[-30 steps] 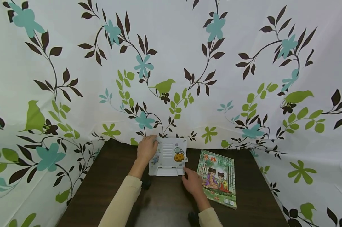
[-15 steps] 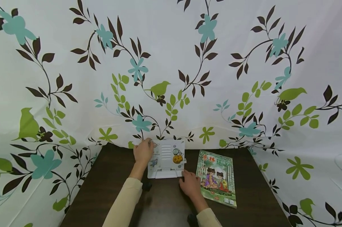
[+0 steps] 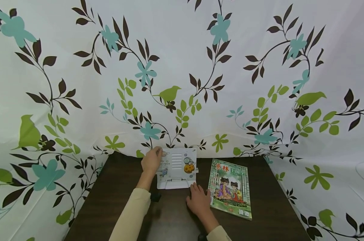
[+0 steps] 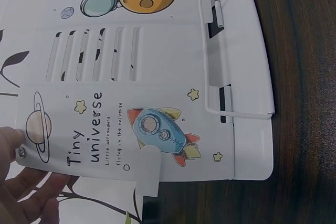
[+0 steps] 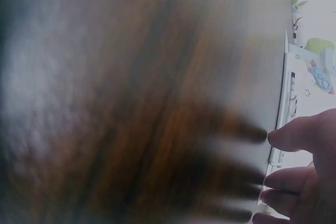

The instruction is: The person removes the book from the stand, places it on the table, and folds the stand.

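Note:
A white book stand [image 3: 176,169] with cartoon space prints stands propped up at the back of the table. My left hand [image 3: 152,162] pinches its upper left corner. In the left wrist view the thumb lies on the printed face and the fingers [image 4: 39,198] are behind the panel. The stand's front ledge and white wire clip [image 4: 207,51] show there as well. My right hand [image 3: 198,201] is at the stand's lower right front corner, fingertips at the ledge and palm down over the table. In the right wrist view its fingers [image 5: 294,135] are spread loosely, without gripping anything.
A magazine [image 3: 230,190] with two illustrated figures on its green cover lies flat just right of my right hand. The dark wooden table [image 3: 109,201] ends at a patterned curtain [image 3: 182,100] behind the stand.
The head view has shifted a little. My right hand has slid slightly left and toward me, along the stand's front edge. My left hand keeps its hold on the corner.

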Motion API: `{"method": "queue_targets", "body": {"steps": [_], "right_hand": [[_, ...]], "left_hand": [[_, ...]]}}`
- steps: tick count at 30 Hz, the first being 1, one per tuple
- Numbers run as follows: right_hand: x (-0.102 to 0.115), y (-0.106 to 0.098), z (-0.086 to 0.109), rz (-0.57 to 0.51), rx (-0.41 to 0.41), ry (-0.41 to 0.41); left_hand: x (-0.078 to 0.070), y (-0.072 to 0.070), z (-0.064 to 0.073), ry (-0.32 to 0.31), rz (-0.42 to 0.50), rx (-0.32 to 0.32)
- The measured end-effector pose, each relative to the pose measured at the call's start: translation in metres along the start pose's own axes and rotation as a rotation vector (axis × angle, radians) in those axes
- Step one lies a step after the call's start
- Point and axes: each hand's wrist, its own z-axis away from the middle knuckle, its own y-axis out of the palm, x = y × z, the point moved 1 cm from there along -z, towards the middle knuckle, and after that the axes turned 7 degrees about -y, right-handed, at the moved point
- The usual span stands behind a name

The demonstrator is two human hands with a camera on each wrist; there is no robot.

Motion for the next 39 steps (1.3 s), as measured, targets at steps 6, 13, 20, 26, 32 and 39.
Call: {"method": "queue_targets", "body": {"steps": [6,13,20,26,32,39], "right_hand": [[0.0,0.001,0.003,-0.004,-0.033,-0.022],[0.002,-0.002,-0.001,0.005,-0.016,-0.054],[0.002,0.002,0.003,0.042,0.022,-0.125],[-0.001,0.004,0.002,0.053,0.072,-0.121],[-0.004,-0.002,-0.004,0.058,0.087,-0.165],[-0.011,-0.009,-0.01,0.043,0.095,-0.154]], "left_hand": [[0.0,-0.001,0.0,-0.046,0.035,0.04],[0.003,-0.006,-0.002,-0.064,0.053,0.029],[0.009,-0.006,0.002,-0.073,0.05,0.033],[0.01,-0.005,0.001,-0.076,0.053,0.037],[0.012,-0.005,0.0,-0.094,0.07,0.012],[0.012,-0.006,0.005,-0.093,0.12,0.023]]}}
